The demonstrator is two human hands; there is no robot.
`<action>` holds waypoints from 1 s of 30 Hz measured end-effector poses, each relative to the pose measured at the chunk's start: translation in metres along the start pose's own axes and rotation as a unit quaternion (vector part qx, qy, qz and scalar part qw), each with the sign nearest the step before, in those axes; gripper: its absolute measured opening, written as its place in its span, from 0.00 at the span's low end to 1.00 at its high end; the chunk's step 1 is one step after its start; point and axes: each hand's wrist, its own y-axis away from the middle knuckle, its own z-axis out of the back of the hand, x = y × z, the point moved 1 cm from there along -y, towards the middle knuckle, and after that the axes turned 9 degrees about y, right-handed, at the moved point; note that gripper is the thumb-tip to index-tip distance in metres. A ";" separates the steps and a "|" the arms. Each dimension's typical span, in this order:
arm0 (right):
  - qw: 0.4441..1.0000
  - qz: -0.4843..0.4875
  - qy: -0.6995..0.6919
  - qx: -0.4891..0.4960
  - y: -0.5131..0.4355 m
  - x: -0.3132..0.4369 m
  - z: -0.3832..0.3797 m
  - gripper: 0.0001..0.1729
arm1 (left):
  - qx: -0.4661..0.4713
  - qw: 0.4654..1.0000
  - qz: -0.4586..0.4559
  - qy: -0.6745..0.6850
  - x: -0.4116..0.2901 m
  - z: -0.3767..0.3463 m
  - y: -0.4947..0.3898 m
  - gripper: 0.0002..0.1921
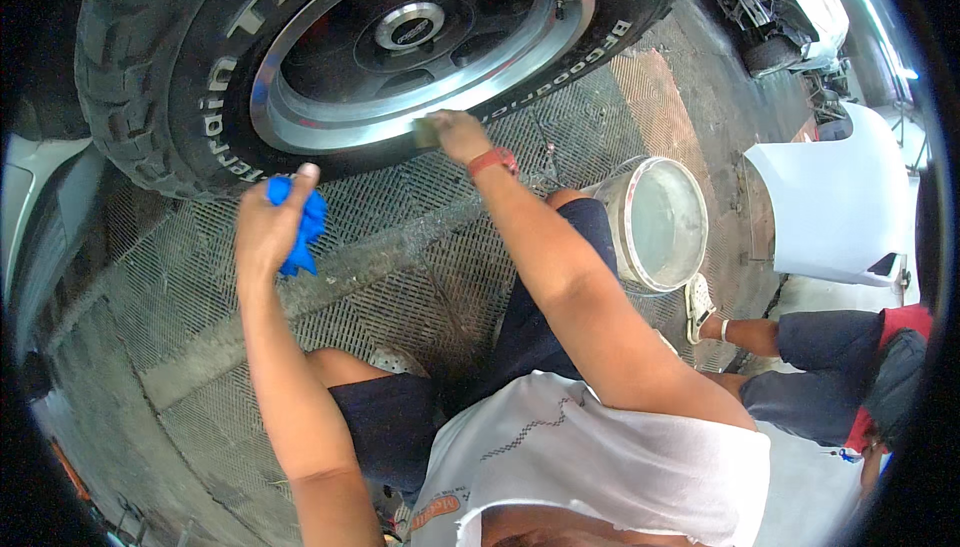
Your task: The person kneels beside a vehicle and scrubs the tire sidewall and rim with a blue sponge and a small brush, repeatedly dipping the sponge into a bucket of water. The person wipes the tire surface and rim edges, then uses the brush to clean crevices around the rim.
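A large BFGoodrich tyre [202, 74] with raised white lettering surrounds a wheel rim [330, 126] that has a polished metal lip and a dark centre. My left hand [274, 217] grips a crumpled blue cloth [306, 235] just below the tyre's lower left sidewall. With my right hand [457, 134], a red band at its wrist, I hold a small yellowish-green pad [426, 132] at the lower sidewall, beside the rim's edge. The pad is blurred, so whether it is a sponge I cannot tell.
A white bucket [626, 224] of cloudy water stands right of my knee on the textured floor [375, 262]. Farther right, a person in dark shorts [810, 367] stands near a white car body panel [832, 202]. A partly dismantled vehicle [780, 14] is at the upper right.
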 end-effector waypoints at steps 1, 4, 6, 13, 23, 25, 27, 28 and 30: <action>0.980 -0.048 -0.194 -0.013 0.010 0.014 -0.012 0.20 | 0.045 0.998 -0.023 -0.033 0.002 -0.016 -0.002 0.33; 0.925 -0.064 -0.372 -0.038 0.068 0.125 -0.015 0.18 | 0.128 0.988 -0.002 -0.087 0.002 -0.031 -0.003 0.46; 0.960 0.091 -0.244 -0.104 0.107 0.157 -0.013 0.18 | 0.122 0.992 -0.017 -0.003 0.022 -0.056 -0.018 0.49; 0.745 -0.233 -0.610 -0.137 0.150 0.122 0.012 0.42 | 0.182 0.980 0.034 0.071 0.000 -0.116 -0.018 0.35; 0.679 -0.181 -0.707 0.081 0.180 0.075 0.042 0.22 | 0.064 0.961 0.011 0.269 -0.014 -0.180 -0.028 0.24; 0.768 -0.097 -0.632 0.038 0.152 0.097 0.071 0.15 | 0.071 0.973 0.019 0.221 0.000 -0.191 -0.040 0.19; 0.965 0.080 -0.233 -0.085 0.104 0.107 0.109 0.16 | 0.202 0.885 0.112 0.404 0.004 -0.211 -0.037 0.19; 0.977 0.096 -0.142 -0.126 0.085 0.114 0.132 0.17 | 0.244 0.843 0.116 0.465 -0.014 -0.219 -0.027 0.19; 0.967 0.085 -0.040 -0.236 0.057 0.121 0.186 0.13 | 0.301 0.825 0.080 0.472 -0.050 -0.211 -0.019 0.18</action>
